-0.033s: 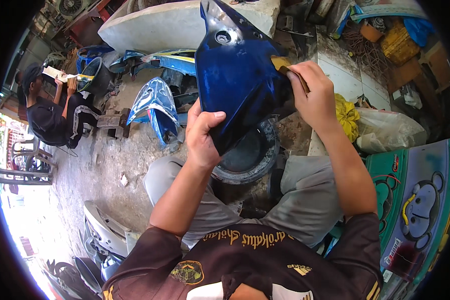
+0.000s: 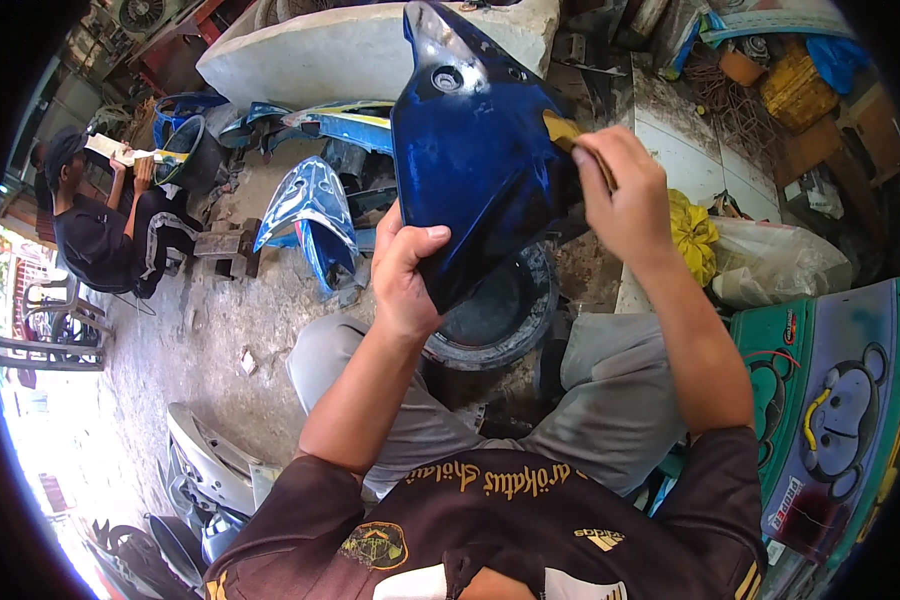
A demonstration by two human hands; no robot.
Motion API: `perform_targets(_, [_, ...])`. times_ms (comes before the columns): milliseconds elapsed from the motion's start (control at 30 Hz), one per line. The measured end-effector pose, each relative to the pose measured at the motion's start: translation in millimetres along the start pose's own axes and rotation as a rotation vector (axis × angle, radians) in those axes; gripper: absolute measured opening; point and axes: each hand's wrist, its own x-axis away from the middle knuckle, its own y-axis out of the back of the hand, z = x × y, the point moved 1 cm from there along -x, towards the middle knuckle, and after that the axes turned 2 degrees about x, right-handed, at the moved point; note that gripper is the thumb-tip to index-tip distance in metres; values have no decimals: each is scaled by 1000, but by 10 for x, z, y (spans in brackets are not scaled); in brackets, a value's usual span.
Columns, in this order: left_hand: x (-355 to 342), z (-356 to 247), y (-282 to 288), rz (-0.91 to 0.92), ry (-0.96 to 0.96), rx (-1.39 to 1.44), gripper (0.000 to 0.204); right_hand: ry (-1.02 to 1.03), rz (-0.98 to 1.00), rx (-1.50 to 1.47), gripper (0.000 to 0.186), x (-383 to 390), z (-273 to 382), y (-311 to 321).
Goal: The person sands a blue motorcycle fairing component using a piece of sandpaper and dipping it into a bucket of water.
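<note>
Currently I'm holding a blue panel [image 2: 470,150] up in front of me, over a dark basin [image 2: 490,352] that is sitting between my knees; probably any drips or dust are meant to be landing there. My left hand [image 2: 407,270] is grasping the panel's near left edge, thumb lying on the glossy face, fingers curling behind, likely bracing it against pressure from the other side. My right hand [image 2: 625,190] is pinching a thin yellow-brown piece [image 2: 562,130] between thumb and fingers at the panel's right edge; whether it is pressing on the face or just the rim, I cannot tell.

Pose: both forearms are reaching forward from bent elbows, the left one angling slightly right, the right one leaning inward, wrist turning toward the panel. Far left, a blue-and-white fairing [image 2: 305,205] is resting well apart from my hands.
</note>
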Motion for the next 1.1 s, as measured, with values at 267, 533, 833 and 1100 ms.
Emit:
perform_targets(267, [-1,-40,-3,-32,-17,-14,60,-133,85,-53,12,-13,5,26])
perform_targets(533, [-18,-8,30,-68,-44,-84,57,-259,163,-202,14,51,90,-41])
perform_targets(833, [-3,-27,8,-22,-39,-48,57,-431,163,-113,15,23,89,68])
perform_targets(1100, [10,-4,25,19,-16,-26,57,-241,117,-234,14,55,268,69])
